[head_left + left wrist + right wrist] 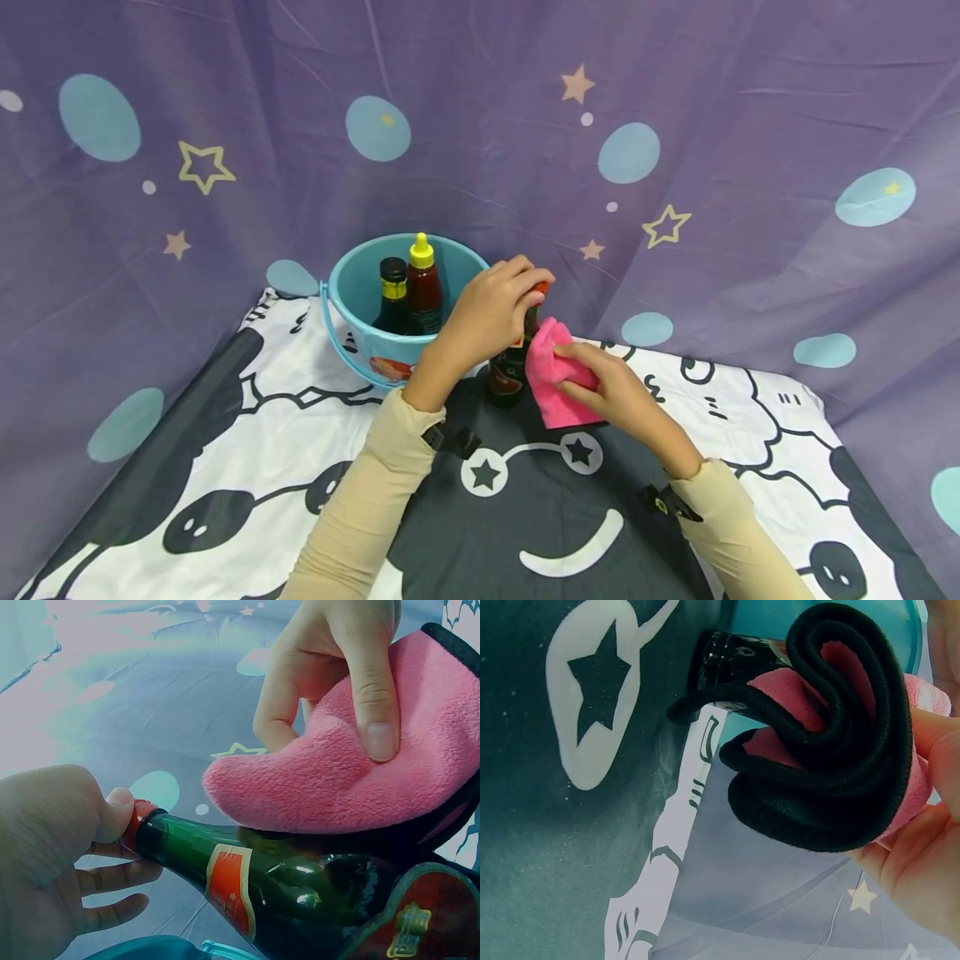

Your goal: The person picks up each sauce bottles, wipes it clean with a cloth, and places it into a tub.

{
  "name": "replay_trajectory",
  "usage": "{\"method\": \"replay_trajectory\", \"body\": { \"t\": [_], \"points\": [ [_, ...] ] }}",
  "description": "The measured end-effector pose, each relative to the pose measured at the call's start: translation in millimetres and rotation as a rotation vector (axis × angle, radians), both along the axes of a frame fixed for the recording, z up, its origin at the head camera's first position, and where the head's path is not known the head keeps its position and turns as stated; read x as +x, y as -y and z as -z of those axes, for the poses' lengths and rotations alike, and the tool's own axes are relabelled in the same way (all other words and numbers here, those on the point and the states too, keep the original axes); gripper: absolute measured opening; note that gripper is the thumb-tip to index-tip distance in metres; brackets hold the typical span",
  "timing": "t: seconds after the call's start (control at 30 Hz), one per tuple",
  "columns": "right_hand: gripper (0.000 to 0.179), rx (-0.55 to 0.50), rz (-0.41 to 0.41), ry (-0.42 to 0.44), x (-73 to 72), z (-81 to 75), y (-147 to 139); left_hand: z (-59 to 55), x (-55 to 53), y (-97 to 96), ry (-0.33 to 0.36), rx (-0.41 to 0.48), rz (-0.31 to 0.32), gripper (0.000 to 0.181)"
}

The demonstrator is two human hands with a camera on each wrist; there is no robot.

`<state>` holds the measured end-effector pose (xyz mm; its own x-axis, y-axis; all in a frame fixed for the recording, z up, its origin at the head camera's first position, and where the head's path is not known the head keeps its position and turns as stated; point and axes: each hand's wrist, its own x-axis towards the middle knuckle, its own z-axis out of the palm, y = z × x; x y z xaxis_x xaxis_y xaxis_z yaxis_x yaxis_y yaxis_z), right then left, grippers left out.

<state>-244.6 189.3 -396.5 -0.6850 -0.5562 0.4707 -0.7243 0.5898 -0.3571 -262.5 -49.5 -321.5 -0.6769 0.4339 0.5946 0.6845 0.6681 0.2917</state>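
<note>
A dark green glass bottle [300, 892] with a red cap and red labels stands on the cloth-covered surface, right of the bucket. My left hand [491, 308] pinches its red cap [140, 825] between thumb and fingers. In my right hand [618, 392] is a pink cloth [558, 375] with a black edge, bunched between thumb and fingers. The cloth lies against the bottle's side and covers part of it in the head view. From the right wrist view, the folded black edge of the cloth [825, 765] hides most of the bottle.
Left of the bottle stands a light blue bucket [360, 346] with its handle down. Inside are a black-capped bottle [393, 296] and a yellow-tipped squeeze bottle [424, 287]. A purple patterned curtain [480, 167] hangs behind the black-and-white printed cloth [247, 467].
</note>
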Motion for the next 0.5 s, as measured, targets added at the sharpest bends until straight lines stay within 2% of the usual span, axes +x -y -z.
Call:
{"method": "replay_trajectory", "body": {
  "t": [0.5],
  "points": [
    [0.044, 0.059, 0.02, 0.046, 4.5, 3.0, -2.3, 0.4, -0.8, -0.2, -0.001, 0.002, 0.002, 0.026]
  ]
}}
